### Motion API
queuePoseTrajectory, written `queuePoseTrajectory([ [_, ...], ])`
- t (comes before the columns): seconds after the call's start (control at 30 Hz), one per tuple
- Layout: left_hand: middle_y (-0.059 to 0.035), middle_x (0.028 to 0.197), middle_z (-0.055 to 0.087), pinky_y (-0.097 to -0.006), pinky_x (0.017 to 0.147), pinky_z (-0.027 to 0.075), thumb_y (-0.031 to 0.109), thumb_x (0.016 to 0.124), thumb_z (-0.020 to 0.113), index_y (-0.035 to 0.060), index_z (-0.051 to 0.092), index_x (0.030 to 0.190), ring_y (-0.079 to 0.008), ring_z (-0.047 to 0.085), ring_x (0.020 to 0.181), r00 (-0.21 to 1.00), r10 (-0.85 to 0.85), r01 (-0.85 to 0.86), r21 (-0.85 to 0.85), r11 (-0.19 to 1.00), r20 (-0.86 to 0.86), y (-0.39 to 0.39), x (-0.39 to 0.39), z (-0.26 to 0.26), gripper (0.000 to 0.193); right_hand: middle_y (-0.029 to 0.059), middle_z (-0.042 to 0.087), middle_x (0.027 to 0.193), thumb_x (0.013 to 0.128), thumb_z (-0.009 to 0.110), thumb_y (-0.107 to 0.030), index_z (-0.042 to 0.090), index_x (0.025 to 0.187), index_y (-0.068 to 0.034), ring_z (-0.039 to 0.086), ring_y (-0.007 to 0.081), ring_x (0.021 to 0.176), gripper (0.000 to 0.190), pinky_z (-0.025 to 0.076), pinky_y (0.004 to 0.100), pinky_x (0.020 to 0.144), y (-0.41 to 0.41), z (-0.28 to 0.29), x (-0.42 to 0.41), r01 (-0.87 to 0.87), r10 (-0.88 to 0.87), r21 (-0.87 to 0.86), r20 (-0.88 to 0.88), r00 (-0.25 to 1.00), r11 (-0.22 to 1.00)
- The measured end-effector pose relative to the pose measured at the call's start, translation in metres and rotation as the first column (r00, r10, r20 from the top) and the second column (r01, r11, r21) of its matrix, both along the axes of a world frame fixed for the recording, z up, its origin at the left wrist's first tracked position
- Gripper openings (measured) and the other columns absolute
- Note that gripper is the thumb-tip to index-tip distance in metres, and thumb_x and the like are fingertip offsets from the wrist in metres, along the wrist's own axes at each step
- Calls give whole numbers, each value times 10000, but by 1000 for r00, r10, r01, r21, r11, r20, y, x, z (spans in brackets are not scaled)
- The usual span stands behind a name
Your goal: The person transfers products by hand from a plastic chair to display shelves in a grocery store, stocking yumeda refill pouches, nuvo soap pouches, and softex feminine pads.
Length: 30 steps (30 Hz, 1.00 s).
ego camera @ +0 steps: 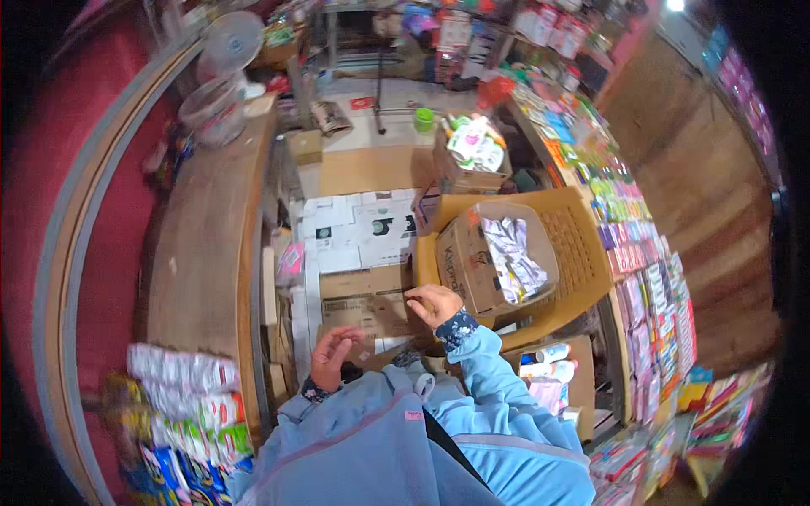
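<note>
My left hand (334, 359) is held in front of my body, fingers apart, with nothing visible in it. A tiny pale scrap (364, 356) shows just beside its fingertips; whether they touch is unclear. My right hand (436, 305) is raised with curled fingers and a gap between thumb and forefinger. It appears to hold nothing. Close to it stands a cardboard box (465, 265) on a yellow plastic chair (576, 234). Next to that box, a clear plastic tub (547, 253) holds several silvery packets (516, 253). Flattened cardboard (364, 310) lies on the floor beyond my hands.
A wooden counter (196, 265) runs along the left, with stacked sachets (190, 392) at its near end. Packaged goods (639, 272) line the right-hand shelf. Farther off stand a carton of bottles (474, 174) and a green cup (423, 119). Another carton (585, 379) sits near my right elbow.
</note>
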<state>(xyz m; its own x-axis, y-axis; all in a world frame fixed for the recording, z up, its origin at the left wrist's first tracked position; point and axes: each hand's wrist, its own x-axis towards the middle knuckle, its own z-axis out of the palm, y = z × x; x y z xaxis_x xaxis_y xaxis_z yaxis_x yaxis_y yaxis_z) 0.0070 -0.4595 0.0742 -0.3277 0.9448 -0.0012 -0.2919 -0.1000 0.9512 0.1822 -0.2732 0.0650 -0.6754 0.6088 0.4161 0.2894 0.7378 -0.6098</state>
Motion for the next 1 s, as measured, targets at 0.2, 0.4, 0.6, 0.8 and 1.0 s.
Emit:
queuePoseTrajectory([
  [0.2,-125,1039,565,-283,857,382,134,881,443,-5,455,1131,-170,525,960,981,-185,185,-7,983,-51,81,24,12,286,108,600,827,750,568,-185,599,876,-86,566,288,804,163,457,372,689,26,9,33,-17,20,-74,44,999,997],
  [0.4,-121,1043,565,-275,850,384,114,881,440,-6,458,1132,-163,523,960,902,-432,432,-26,902,-19,152,62,18,279,92,604,830,766,567,-205,610,893,-87,578,267,795,178,461,349,691,38,0,82,125,-118,-99,79,990,987],
  [0.6,-133,1048,564,-282,845,391,119,879,437,-11,454,1136,-174,525,968,801,-595,593,-47,804,-64,213,83,18,289,99,611,852,767,582,-213,609,907,-83,595,246,767,193,471,332,680,45,-20,123,367,-384,-340,21,923,866],
  [0.8,-142,1049,564,-287,838,398,129,878,436,-13,452,1134,-176,529,967,675,-735,732,-69,678,-66,278,97,15,293,32,610,693,767,617,-198,620,908,-69,559,97,612,191,457,244,583,85,-48,150,563,-688,-567,-9,726,602],
  [1.0,-113,1050,563,-278,863,381,104,875,454,0,463,1133,-163,517,975,591,-807,802,-121,585,17,363,72,-3,279,33,623,738,739,650,-197,638,892,-96,552,111,601,183,455,246,584,169,-104,147,661,-850,-619,-19,527,424],
])
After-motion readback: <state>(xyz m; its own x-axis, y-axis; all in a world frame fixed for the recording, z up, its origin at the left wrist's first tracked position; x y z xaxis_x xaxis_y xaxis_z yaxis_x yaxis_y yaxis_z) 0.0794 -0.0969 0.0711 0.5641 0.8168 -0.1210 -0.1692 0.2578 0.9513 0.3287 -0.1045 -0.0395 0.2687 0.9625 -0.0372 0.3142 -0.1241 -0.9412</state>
